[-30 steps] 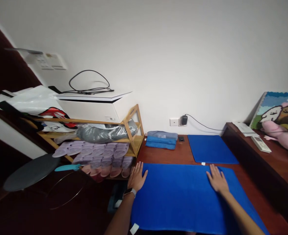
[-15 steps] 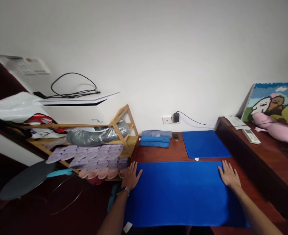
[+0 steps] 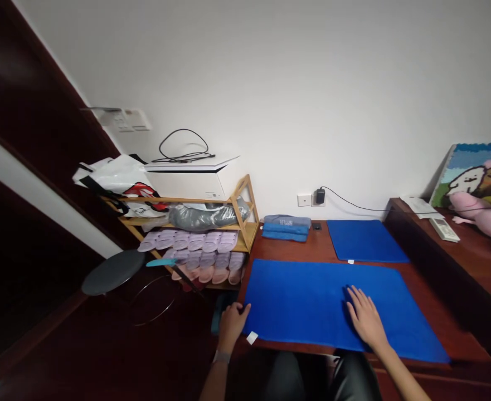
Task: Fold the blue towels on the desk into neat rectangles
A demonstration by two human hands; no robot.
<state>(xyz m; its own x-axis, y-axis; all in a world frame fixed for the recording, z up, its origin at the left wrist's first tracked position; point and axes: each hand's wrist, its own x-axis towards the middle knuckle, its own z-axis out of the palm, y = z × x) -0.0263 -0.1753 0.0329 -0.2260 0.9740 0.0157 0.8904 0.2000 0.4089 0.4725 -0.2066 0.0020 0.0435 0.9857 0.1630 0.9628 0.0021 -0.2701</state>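
A large blue cloth [image 3: 307,301] lies spread out flat along the front of the reddish-brown desk [image 3: 324,245], with a small white tag [image 3: 252,337] at its near left corner. My right hand [image 3: 366,318] rests on its right half, fingers stretched out and holding nothing. Beside the cloth's left edge, my left hand [image 3: 232,326] has its fingers loosely bent and its thumb apart, the thumb tip close to the edge. Behind it lies a smaller blue cloth [image 3: 366,239]. A folded grey-blue and blue cloth bundle [image 3: 286,228] sits against the wall.
On the left, a wooden rack [image 3: 245,239] holds rows of purple and pink slippers [image 3: 203,242], with a white box [image 3: 186,184] on top. A round dark stool [image 3: 113,272] stands before it. A remote [image 3: 444,229] and pink plush toy [image 3: 479,214] lie on the right ledge.
My right hand has moved from the cloth's far right corner inward onto the cloth. My left hand has come from the far left corner toward the near left one. The view has shifted left.
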